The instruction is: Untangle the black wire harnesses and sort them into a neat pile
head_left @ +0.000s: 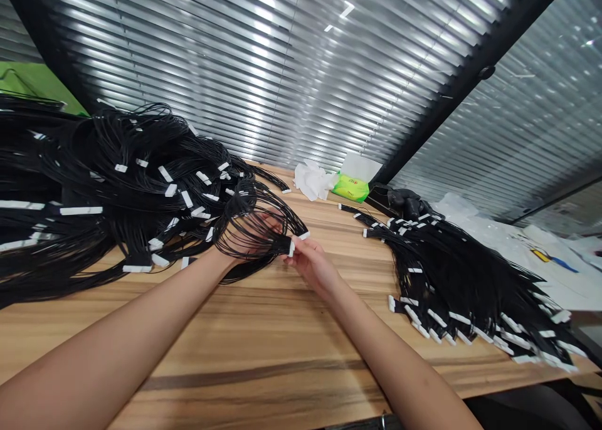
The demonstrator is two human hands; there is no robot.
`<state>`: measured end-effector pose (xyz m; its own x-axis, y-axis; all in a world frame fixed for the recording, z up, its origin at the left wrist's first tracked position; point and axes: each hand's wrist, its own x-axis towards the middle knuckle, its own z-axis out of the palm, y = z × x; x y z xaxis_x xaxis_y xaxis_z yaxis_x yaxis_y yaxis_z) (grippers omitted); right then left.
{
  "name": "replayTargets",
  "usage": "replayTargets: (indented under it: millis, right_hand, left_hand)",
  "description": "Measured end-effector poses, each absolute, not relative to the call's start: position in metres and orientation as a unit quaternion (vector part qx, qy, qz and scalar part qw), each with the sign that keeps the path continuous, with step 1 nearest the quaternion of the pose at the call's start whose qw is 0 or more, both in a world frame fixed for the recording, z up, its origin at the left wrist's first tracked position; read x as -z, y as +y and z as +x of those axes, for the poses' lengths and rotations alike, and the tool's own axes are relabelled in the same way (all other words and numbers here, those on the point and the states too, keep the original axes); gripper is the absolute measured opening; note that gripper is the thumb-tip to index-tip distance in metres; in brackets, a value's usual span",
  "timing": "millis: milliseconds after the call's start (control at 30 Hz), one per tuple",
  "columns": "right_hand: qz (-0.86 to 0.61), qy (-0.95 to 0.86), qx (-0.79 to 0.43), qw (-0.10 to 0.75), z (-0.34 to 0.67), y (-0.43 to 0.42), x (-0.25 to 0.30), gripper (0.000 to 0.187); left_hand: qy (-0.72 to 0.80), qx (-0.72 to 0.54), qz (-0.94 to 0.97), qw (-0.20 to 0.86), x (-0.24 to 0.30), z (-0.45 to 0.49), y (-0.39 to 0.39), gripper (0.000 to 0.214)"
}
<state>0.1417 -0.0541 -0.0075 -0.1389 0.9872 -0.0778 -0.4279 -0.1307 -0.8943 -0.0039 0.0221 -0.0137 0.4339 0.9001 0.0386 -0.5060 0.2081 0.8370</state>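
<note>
In front of me is a looped black wire harness with white connectors at its ends. My right hand pinches it close to one white connector. My left hand is closed around the loop from behind, its fingers partly covered by the thin wires. Close by on the left lies a big heap of similar black harnesses, their white connectors pointing various ways. A second pile of harnesses spreads across the right side of the table, many connectors lined up along its near edge.
Both piles rest on a wood-grain table. Toward the back are crumpled white tissue and a green tissue pack. Blinds behind glass rise beyond the table. Farther right, pliers with yellow-and-blue handles lie on a white surface.
</note>
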Motion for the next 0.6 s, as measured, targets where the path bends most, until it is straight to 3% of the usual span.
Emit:
replayTargets:
  millis: [333,600]
  right_hand:
    - [-0.402,-0.427,-0.62,0.52,0.14,-0.053,0.011,0.033]
    - [-0.424,-0.441,-0.591,0.526,0.142,-0.052,0.016,0.034]
  left_hand:
    - [0.236,-0.413,0.539,0.695,0.007,0.006,0.013,0.014]
    - [0.242,-0.388,0.524,0.719,0.005,0.01,0.01,0.013]
